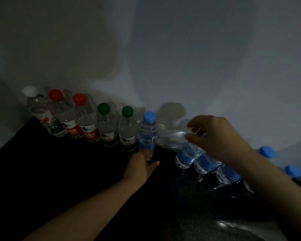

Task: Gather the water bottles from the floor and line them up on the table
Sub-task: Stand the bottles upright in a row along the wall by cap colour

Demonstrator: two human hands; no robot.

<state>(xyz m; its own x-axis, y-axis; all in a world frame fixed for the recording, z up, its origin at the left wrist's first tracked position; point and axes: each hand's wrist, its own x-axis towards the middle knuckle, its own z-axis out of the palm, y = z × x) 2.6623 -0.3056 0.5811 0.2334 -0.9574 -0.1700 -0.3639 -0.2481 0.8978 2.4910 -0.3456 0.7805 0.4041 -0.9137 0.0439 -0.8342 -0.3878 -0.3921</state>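
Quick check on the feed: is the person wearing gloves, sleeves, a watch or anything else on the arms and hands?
Nothing is visible. Both the left hand and the right hand are bare, with no gloves, rings or watch showing, and both forearms are uncovered as far as the frame shows. The light is dim, so small items could be missed.

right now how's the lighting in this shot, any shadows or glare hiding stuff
Head view: very dim; the black table swallows detail. Soft overlapping shadows fall on the wall. Glare glints on the plastic wrap beneath the right hand. The left hand is at the blue-capped bottle's base; wide-angle distortion tilts the bottle row.
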